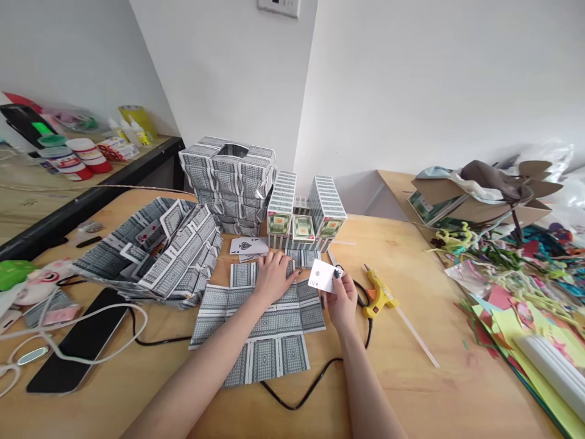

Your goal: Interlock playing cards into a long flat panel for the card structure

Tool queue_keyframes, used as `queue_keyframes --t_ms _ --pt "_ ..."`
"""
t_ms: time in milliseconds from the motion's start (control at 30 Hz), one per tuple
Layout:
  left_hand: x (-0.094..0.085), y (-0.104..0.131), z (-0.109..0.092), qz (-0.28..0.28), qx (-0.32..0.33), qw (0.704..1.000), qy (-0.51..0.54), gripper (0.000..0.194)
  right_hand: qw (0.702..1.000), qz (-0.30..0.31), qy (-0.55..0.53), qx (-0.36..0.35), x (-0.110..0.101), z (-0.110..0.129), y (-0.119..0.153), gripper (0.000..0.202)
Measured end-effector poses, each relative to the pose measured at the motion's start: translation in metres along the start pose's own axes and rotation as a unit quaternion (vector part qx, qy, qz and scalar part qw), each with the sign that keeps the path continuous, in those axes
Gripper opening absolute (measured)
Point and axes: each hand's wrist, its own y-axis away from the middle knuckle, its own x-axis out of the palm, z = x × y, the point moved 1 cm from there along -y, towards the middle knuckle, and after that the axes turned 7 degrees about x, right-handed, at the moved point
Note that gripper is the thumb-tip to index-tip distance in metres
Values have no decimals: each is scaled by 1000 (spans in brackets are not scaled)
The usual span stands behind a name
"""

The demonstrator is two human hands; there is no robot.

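Observation:
My right hand [342,302] pinches a playing card [322,275], its white face with small spades turned toward me. Fingers spread, my left hand [274,277] rests palm down on a flat sheet of joined playing cards [265,323], whose grey patterned backs face up. Just beyond my left fingertips lies a large ace of spades card [248,246]. Behind the sheet stand stacked card boxes [303,227] with green and gold ends. To the right of my right hand sits a yellow glue gun [378,294] with a clear glue stick [418,338] in its back.
At left are a card-built basket [183,262] holding loose cards and, behind it, a card-built box [228,183]. A black phone [77,347] and white cable [123,305] lie front left. Craft scraps [516,317] and a cardboard box [484,210] fill the right. A black cord [315,381] crosses the front.

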Motion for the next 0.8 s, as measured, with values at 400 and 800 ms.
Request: queue_keyframes --t_ms 400,800 --pt "8 0 7 -8 18 998 62 28 986 -14 166 11 -2 -20 -6 36" --pt "10 -1 9 -1 23 997 74 27 960 -28 278 1 -6 -17 -8 18"
